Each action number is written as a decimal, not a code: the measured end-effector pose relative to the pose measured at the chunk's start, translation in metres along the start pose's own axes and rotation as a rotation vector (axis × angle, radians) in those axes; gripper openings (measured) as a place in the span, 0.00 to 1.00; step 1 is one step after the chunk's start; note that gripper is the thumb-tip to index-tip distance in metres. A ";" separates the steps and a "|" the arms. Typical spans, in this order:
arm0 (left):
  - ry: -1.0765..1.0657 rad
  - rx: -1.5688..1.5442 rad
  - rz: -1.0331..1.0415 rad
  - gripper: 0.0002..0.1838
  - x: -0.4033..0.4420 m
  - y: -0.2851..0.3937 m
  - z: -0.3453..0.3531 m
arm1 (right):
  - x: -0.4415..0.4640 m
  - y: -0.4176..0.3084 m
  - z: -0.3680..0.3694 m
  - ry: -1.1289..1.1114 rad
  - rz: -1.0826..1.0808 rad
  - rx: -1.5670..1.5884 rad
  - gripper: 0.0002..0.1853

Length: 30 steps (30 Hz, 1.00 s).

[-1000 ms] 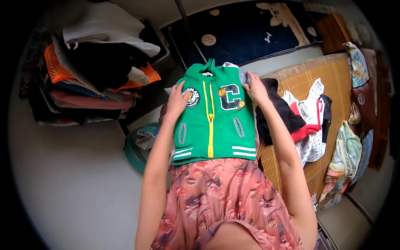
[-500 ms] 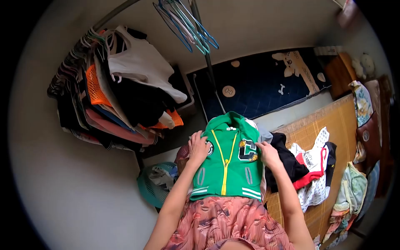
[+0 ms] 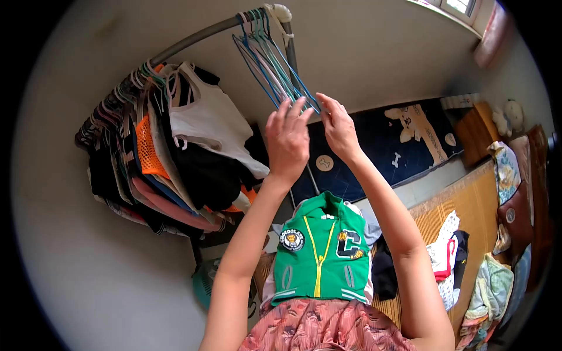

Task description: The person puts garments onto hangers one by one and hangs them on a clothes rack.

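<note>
Several thin blue, teal and pink hangers (image 3: pixel 274 67) hang in a bunch from the end of a metal rail (image 3: pixel 199 36). My left hand (image 3: pixel 288 137) is raised at their lower left end, fingers apart, with nothing visible in it. Beside it on the right, my right hand (image 3: pixel 338 126) is up at the lower corner of the blue hangers; its fingers are partly bent, and whether they grip a hanger is unclear. Below both hands, a green zip jacket (image 3: pixel 304 257) with a yellow zipper lies flat on other clothes, front side up.
Hung clothes (image 3: pixel 213 120) fill the rail on the left. A dark blue mat (image 3: pixel 369 146) lies behind. To the right, a bamboo mat (image 3: pixel 474 205) bears loose clothes, including a white and red garment (image 3: pixel 443 257). A teal basket (image 3: pixel 203 284) stands at the lower left.
Both hands have left the green jacket and risen to the hangers. The view has tilted up, so the rail's end and a window now show.
</note>
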State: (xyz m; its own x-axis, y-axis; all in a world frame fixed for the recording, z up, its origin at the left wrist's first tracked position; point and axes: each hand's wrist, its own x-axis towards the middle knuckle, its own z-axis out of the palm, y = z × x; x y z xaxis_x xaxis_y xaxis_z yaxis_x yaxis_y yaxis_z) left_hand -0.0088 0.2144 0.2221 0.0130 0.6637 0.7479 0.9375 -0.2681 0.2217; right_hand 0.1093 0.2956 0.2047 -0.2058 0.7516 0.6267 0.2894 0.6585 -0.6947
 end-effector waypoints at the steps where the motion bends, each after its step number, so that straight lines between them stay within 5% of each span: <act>1: -0.024 0.053 0.016 0.21 0.008 -0.002 0.005 | 0.007 0.004 0.008 0.037 -0.004 0.011 0.15; 4: -0.081 0.161 0.012 0.20 0.022 -0.017 0.020 | 0.022 0.011 0.019 -0.125 0.297 0.191 0.15; 8: -0.107 0.135 -0.071 0.22 0.023 -0.031 0.026 | 0.029 0.016 0.025 -0.166 0.381 0.233 0.15; 22: -0.093 0.063 -0.124 0.26 0.022 -0.040 0.018 | 0.046 -0.039 0.021 0.124 -0.016 -0.266 0.09; 30: 0.013 -0.062 -0.089 0.20 -0.006 0.011 -0.008 | -0.062 -0.031 -0.030 0.113 -0.089 -0.241 0.04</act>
State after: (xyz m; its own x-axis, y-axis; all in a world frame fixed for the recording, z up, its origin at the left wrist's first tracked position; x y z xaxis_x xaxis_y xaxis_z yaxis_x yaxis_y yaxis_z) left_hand -0.0014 0.2016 0.2249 -0.0739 0.6779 0.7315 0.9116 -0.2516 0.3252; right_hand 0.1410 0.2278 0.1977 -0.1386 0.6729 0.7266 0.4917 0.6837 -0.5393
